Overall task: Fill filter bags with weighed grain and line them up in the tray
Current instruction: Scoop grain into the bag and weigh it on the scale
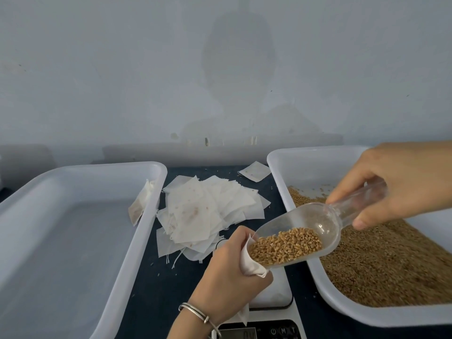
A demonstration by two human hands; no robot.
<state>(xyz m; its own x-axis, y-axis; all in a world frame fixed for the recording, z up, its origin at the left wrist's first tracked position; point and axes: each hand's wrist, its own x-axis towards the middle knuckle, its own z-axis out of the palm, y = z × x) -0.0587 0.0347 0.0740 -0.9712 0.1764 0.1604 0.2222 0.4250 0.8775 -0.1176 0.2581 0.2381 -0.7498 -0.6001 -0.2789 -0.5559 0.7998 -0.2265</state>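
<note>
Small packing bench: grain tray (278, 162), digital scale (276, 329), filter bags (203, 211)

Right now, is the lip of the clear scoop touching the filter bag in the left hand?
Touching. The head view shows the scoop with its front lip resting in the open mouth of the filter bag, which the left hand grips.

Taking the scale (271, 297) as landmark: the dark tabletop (156, 289) just left of it lies bare, a lane running toward the near edge. Beyond the scale, a heap of filter bags (208, 211) blocks the middle strip. 2 white trays wall the strip in: the left tray (137, 241) and the grain tray (318, 287). Above the scale, the left hand (227, 272) and the scoop (300, 238) crowd the air.
</note>
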